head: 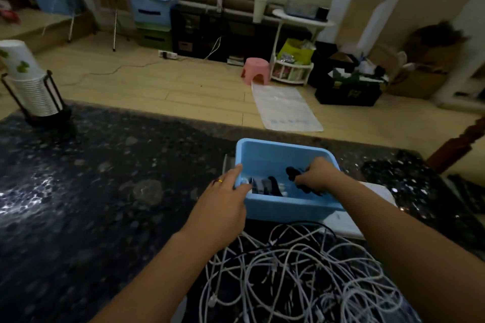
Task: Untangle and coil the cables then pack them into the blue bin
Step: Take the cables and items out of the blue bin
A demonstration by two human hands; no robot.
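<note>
Nearest lies the tangle of white cables (296, 273) on the dark countertop (105, 178), still unsorted. Beyond it the left hand (223, 204) grips the blue bin (275, 155) at its near-left rim, while the right hand (315, 176) clutches a black coiled cable (294, 173) inside. Released loosely, that coil may spring open and snag its neighbours.

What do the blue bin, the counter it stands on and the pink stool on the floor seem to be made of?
Blue bin: probably moulded plastic, matte; even colour, rounded rim, smooth walls.
Counter: likely polished stone such as granite, or an imitation; dark speckled surface with bright glints.
Pink stool: apparently one-piece plastic; uniform colour, rounded legs.
</note>
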